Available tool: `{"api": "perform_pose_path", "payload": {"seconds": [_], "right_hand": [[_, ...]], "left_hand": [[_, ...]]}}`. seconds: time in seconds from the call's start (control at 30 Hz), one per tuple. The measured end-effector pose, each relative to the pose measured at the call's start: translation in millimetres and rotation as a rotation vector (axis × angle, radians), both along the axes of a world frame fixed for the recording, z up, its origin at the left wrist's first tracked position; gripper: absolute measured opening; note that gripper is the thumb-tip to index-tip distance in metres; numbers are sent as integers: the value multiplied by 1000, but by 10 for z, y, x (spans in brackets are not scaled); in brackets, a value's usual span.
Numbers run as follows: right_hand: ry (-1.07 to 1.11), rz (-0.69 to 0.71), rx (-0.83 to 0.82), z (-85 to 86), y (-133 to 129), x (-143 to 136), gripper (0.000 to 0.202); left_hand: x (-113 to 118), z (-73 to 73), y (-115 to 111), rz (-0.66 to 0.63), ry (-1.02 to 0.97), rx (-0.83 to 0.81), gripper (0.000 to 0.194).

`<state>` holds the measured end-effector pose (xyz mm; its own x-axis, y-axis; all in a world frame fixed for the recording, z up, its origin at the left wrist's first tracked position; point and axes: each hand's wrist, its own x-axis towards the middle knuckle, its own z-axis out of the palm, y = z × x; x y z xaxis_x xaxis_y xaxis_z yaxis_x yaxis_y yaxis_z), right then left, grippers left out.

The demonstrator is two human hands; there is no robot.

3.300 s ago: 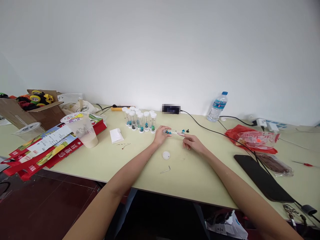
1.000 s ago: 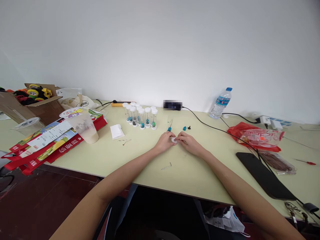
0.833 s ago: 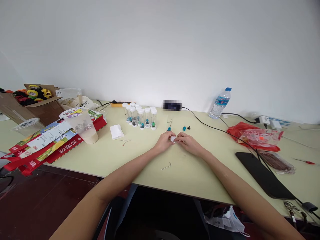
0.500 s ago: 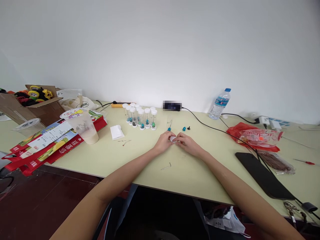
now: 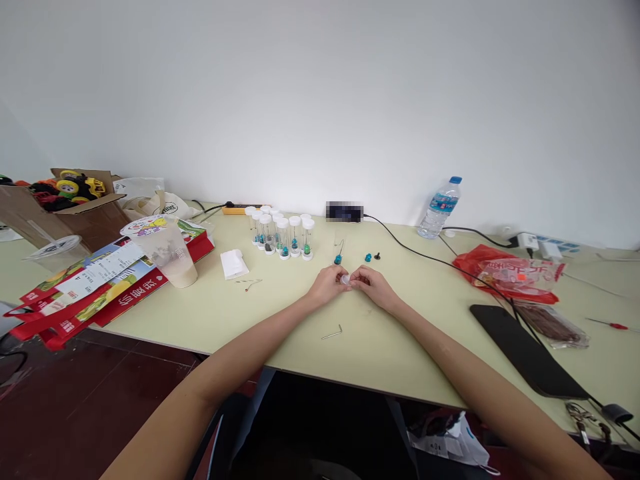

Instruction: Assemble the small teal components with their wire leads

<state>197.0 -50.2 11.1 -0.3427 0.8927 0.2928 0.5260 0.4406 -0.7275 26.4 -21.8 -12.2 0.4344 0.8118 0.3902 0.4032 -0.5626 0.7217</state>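
Observation:
My left hand (image 5: pixel 329 285) is closed around the near part of a small clear tube (image 5: pixel 341 248). A bent wire and a blue piece show inside the tube beyond my fingers. Its round white cap (image 5: pixel 345 279) faces me between both hands. From the right, my right hand (image 5: pixel 371 285) pinches the cap's edge with thumb and fingertips. Beyond it lie a small blue piece (image 5: pixel 369 257) and a small black piece (image 5: pixel 377 256). An L-shaped metal key (image 5: pixel 332 333) rests on the table nearer to me.
Several white-capped tubes (image 5: pixel 283 239) stand at the back left, behind a white paper packet (image 5: pixel 233 265) and thin wire bits (image 5: pixel 253 283). A drink cup (image 5: pixel 181 270) stands farther left. Rightward are a water bottle (image 5: pixel 440 208), a black cable (image 5: pixel 415 247) and a red bag (image 5: pixel 500 273).
My right-hand fingers have drawn together and shifted slightly at the white cap. My left hand keeps its hold on the tube.

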Motion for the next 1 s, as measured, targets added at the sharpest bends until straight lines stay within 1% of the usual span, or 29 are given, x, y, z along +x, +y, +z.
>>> {"api": "perform_pose_path", "payload": {"seconds": [0.13,0.33,0.47,0.53,0.6,0.73,1.0], "right_hand": [[0,12,17,14,0,0,17],[-21,-34,59,0,43,50,16],[-73,-66,69,-24,73,101,15],[-111,-47,62,-30,76,112,15],[-140,0,58,-32,72,113,16],[-140,83,49,-31,63,101,16],[-90,90,7,-22,57,95,16]], "left_hand": [[-47,28,18,17,70,33,28],[-75,7,40,-8,-39,-106,31],[-86,3,63,-38,-61,-157,30],[-108,19,75,-57,-49,-176,30],[-142,44,83,-83,-31,-195,30],[-210,99,82,-124,2,-216,32],[-215,119,75,-103,35,-202,33]]}}
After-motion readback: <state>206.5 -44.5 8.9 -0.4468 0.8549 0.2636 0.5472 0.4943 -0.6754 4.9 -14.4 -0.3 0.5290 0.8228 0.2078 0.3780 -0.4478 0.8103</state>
